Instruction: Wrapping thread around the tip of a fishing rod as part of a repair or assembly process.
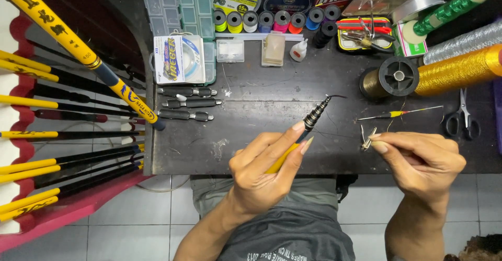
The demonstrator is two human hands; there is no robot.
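left hand fingers clamped on rod tip | right hand fingers pinching small metal clip | risk: fine thread slips, clip drops off desk edge at lower centre

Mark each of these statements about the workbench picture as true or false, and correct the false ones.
1. The left hand holds the telescoped rod tip with its point away from the person. True.
2. The right hand is empty. False: it pinches a small metal clip between its fingertips.
3. The scissors lie at the right end of the black table. True.
4. The row of thread spools sits at the table's near edge. False: it is at the far side, beside the clear tackle box.
5. Yellow and black rods rest on a red rack to the left of the table. True.
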